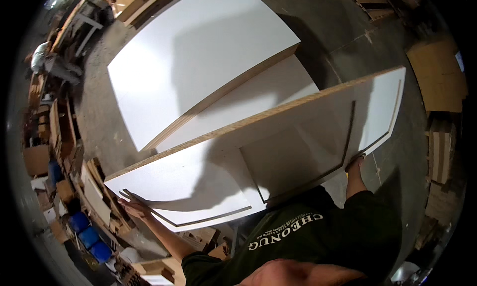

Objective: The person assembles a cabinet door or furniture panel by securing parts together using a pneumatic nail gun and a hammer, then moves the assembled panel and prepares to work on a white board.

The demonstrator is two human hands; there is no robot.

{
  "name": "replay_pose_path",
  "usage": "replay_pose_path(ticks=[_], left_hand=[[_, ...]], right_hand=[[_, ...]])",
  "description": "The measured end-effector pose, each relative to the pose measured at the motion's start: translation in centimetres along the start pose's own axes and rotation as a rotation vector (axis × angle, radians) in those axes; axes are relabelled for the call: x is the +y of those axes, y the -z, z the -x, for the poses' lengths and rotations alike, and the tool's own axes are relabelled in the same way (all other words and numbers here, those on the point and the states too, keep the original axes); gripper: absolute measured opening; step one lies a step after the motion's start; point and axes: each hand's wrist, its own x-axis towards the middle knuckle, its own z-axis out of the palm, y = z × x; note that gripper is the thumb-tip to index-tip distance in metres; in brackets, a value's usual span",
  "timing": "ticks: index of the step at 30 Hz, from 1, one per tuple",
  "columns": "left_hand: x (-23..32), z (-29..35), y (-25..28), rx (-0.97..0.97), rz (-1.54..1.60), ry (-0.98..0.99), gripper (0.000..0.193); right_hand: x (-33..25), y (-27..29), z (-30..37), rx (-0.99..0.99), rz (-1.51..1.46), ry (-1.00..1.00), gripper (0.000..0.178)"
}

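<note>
A long white board (293, 161) with a raw chipboard edge and dark grooves cut into its face is tilted up across my front. My left hand (135, 208) holds its left end, with the fingers partly behind the board. At the lower edge towards the right, my right hand (355, 165) grips it, most of the fingers hidden. Just beyond stands a stack of large white panels (213, 62) with brown edges. Another white surface (248, 104) shows between that stack and the held board, partly covered by it.
Wood offcuts (62, 122) and brown boxes line the left side, with several blue containers (89, 236) lower down. Cardboard (437, 74) and stacked boards (439, 151) stand at the right. A small bench (87, 30) is at the far left on the concrete floor (99, 97).
</note>
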Motion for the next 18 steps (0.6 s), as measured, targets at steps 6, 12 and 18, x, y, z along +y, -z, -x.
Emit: replay_pose_path(ticks=[6,12,18], left_hand=[[12.4,11.3,5.2,-0.957,1.888,0.232,0.083],[18.3,22.5,-7.9,-1.058,1.547,0.125,0.07],[16.9,25.1,-15.7,-1.024,1.235,-0.162,0.068]], right_hand=[[0.8,-1.1,-10.2,0.014,0.1,0.091,0.084],[7.8,-10.8,-6.8,-0.219,0.09,0.184,0.086],[14.5,-16.0,-7.5,0.042,0.325,0.293,0.083]])
